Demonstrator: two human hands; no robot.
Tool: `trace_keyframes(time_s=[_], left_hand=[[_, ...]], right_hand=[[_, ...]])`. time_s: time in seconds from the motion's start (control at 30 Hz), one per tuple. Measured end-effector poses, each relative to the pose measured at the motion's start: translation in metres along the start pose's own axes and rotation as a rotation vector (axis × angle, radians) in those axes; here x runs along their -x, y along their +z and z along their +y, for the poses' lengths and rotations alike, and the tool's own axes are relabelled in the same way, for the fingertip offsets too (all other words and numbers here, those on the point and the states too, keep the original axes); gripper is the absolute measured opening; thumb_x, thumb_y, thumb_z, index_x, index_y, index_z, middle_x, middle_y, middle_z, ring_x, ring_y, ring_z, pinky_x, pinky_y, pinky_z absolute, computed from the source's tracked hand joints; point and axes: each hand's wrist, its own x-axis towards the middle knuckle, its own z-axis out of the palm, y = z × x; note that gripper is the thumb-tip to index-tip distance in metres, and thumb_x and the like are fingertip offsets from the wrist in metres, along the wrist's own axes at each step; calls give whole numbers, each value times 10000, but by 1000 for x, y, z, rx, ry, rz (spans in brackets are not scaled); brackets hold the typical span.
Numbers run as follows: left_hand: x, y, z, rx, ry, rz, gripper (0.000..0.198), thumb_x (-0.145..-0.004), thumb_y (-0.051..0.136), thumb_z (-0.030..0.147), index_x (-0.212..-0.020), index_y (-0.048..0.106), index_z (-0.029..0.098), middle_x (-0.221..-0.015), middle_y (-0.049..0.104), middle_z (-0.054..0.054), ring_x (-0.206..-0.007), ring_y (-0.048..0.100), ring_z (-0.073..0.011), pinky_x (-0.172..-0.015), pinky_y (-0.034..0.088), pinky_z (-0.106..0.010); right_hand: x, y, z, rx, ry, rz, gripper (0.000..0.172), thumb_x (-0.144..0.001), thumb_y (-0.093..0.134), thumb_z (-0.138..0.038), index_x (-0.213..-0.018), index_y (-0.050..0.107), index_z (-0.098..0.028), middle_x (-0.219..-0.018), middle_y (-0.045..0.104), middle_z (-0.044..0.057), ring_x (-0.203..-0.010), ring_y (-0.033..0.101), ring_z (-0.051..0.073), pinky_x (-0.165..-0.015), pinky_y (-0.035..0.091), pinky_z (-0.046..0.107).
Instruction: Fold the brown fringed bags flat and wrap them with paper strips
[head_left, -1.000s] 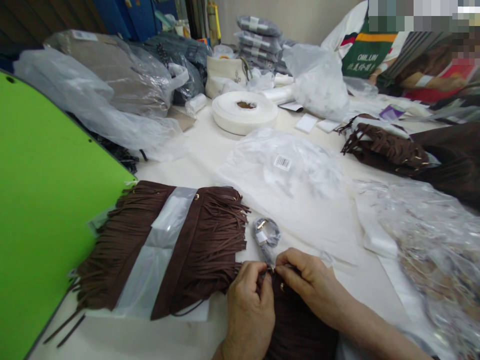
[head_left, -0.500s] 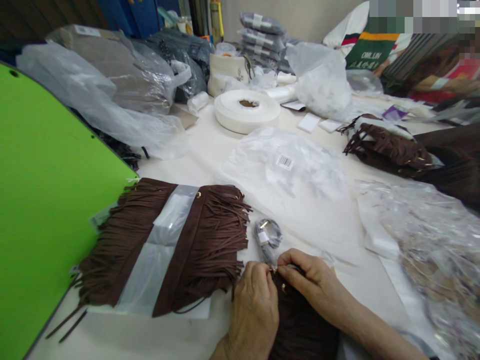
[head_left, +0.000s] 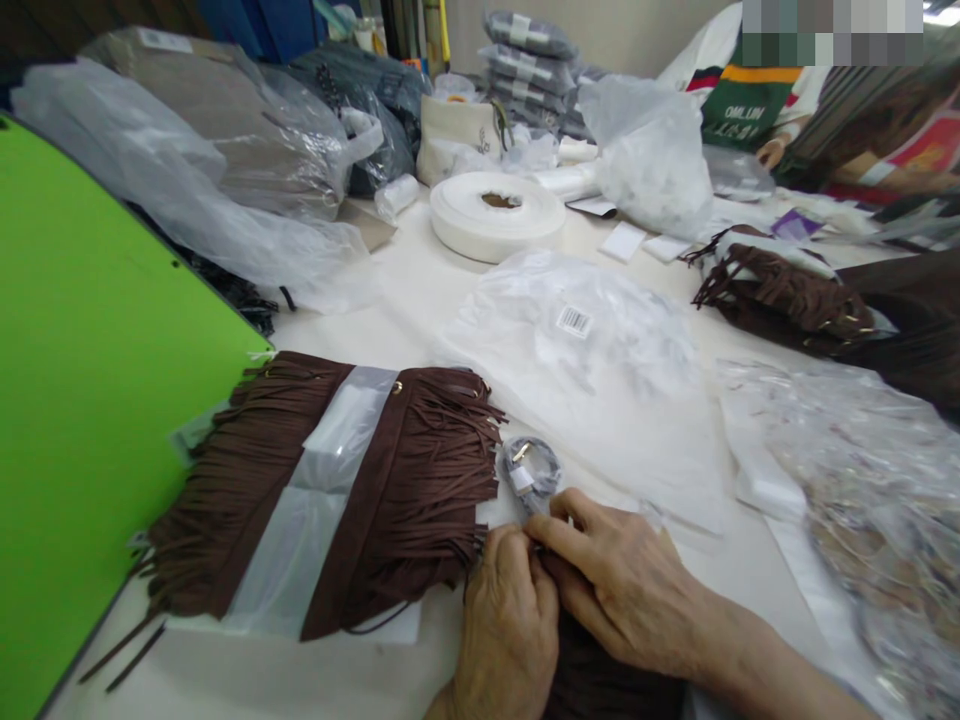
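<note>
My left hand (head_left: 510, 615) is closed with its fingers pressed together at the upper edge of a dark brown suede-like piece (head_left: 607, 675). From the other side my right hand (head_left: 626, 575) pinches the same edge, its fingertips meeting the left ones. What lies between the fingertips is hidden. Just beyond them a coiled strap with a gold clasp (head_left: 531, 468) sits in clear plastic. To the left lies a brown fringed bag (head_left: 386, 480) with a translucent plastic band (head_left: 289, 545) around it.
A bright green panel (head_left: 112, 400) stands at the left. A clear plastic bag with a barcode (head_left: 600, 370) covers the middle of the table, near a white tape roll (head_left: 465, 222). More fringed brown goods (head_left: 795, 290) and plastic packets (head_left: 885, 510) lie right. A person (head_left: 750, 105) stands at the back.
My right hand has turned further over the brown edge, its fingers now covering the gold fitting that showed before. The left hand stays nearly in place. The view has shifted slightly.
</note>
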Motion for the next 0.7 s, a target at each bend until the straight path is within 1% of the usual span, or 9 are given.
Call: trace_keyframes(time_s=[0.1, 0.23, 0.3, 0.4, 0.47, 0.53, 0.57, 0.63, 0.7], left_hand=[[-2, -2, -2, 0, -7, 16, 188, -794, 313, 62, -801, 442, 198, -657, 579, -15, -579, 615, -156, -522, 497, -252], [-3, -6, -4, 98, -52, 55, 162, -804, 344, 88, -804, 465, 194, -657, 585, -6, -587, 615, -132, -527, 486, -213], [-1, -7, -4, 165, -89, 82, 151, -818, 358, 98, -841, 476, 190, -712, 600, -12, -636, 623, -118, -561, 490, -191], [4, -7, -4, 288, -126, 79, 142, -843, 380, 130, -918, 478, 200, -836, 613, -23, -727, 625, -110, -633, 498, -191], [6, -6, -4, 369, -208, 67, 139, -863, 380, 173, -948, 480, 220, -884, 615, -20, -775, 619, -116, -667, 495, -209], [7, -6, -3, 427, -332, 62, 146, -880, 370, 229, -960, 493, 231, -887, 622, -21, -802, 613, -129, -691, 487, -232], [7, -6, -2, 450, -379, 51, 153, -881, 373, 256, -960, 502, 229, -874, 627, -25, -799, 611, -136, -691, 482, -241], [6, -7, -2, 498, -427, 15, 170, -874, 391, 302, -945, 520, 218, -832, 631, -29, -764, 607, -144, -691, 474, -257], [4, -8, -1, 584, -469, -41, 184, -861, 406, 328, -939, 522, 208, -758, 618, -17, -686, 590, -140, -664, 463, -262]], right_hand=[[2, 5, 6, 10, 39, 57, 173, -827, 429, -189, -974, 520, -195, -826, 514, 36, -693, 523, 163, -572, 383, 268], [7, 9, 12, -75, 62, 127, 197, -834, 446, -188, -1019, 512, -203, -857, 532, 38, -710, 544, 154, -597, 406, 263], [8, 9, 13, -133, 54, 134, 211, -845, 447, -182, -1040, 519, -215, -887, 528, 42, -731, 547, 148, -626, 428, 263], [9, 10, 12, -200, 42, 179, 234, -850, 456, -166, -1056, 543, -233, -971, 496, 57, -792, 539, 146, -687, 452, 276], [9, 11, 11, -222, 37, 243, 217, -858, 463, -165, -1029, 573, -240, -1008, 469, 64, -847, 525, 155, -714, 455, 287], [9, 11, 9, -259, 37, 294, 186, -865, 467, -160, -963, 605, -236, -995, 458, 61, -880, 509, 159, -727, 454, 284], [8, 10, 8, -291, 48, 299, 176, -867, 469, -155, -928, 616, -231, -978, 457, 57, -882, 505, 156, -728, 454, 277], [6, 7, 6, -375, 85, 279, 167, -868, 477, -149, -874, 628, -223, -941, 461, 46, -873, 505, 146, -726, 456, 260], [5, 4, 4, -468, 138, 251, 168, -873, 478, -162, -846, 633, -221, -924, 467, 37, -848, 514, 136, -707, 462, 243]])
